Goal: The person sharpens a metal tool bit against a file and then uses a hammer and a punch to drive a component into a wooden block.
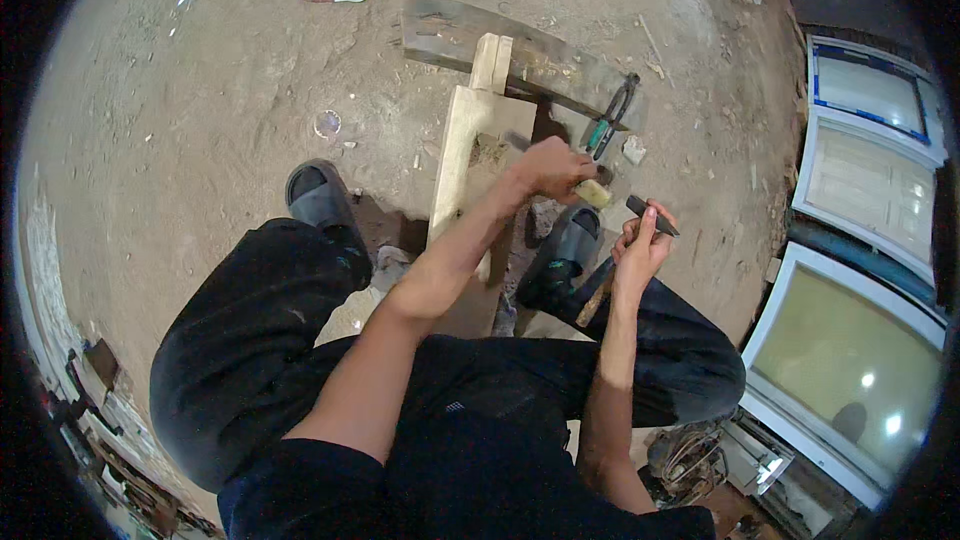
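Head view; right hand [643, 248], hammer [637, 206] gripped

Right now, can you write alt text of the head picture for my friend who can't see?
A person's left hand holds a chisel-like tool over a pale wooden board, and the right hand holds a dark-headed hammer. Green-handled pliers lie nearby.

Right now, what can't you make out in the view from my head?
All in the head view:
- Middle of the chisel: covered by the blurred left hand.
- Middle of the hammer handle: hidden by the right hand.
- Part of the wooden beam: behind the left forearm.
- Lower-left clutter: too small, cut off by the dark rim.
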Motion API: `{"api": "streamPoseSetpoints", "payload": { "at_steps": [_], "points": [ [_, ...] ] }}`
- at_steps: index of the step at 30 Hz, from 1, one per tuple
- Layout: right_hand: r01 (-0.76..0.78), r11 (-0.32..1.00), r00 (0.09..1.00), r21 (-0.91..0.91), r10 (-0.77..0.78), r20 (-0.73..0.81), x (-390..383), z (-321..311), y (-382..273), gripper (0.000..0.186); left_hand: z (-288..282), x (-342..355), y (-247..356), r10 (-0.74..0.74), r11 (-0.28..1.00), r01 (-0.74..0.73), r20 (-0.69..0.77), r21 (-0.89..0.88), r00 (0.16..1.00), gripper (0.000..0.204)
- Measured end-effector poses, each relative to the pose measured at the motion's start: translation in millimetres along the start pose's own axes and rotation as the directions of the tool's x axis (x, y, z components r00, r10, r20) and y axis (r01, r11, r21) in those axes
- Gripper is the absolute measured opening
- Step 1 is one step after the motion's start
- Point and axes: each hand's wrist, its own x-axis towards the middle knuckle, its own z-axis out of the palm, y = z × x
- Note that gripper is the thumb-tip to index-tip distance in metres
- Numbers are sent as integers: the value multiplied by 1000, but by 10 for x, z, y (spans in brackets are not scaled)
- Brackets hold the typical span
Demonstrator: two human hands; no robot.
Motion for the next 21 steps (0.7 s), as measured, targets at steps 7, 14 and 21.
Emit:
{"api": "streamPoseSetpoints", "payload": {
  "at_steps": [7,14,21],
  "points": [
    [-78,995,997,57,79,-19,-34,7,-68,23,-748,-90,-286,-172,981,187,-239,41,956,33],
    [-30,999,999,36,31,-13,13,51,48,21,-264,405,584,-116,989,47,-541,-140,833,37],
    [-35,999,999,36,36,-24,6,-12,-31,23,-41,-31,149,-386,920,357,-548,-165,742,29]
  ]
}}
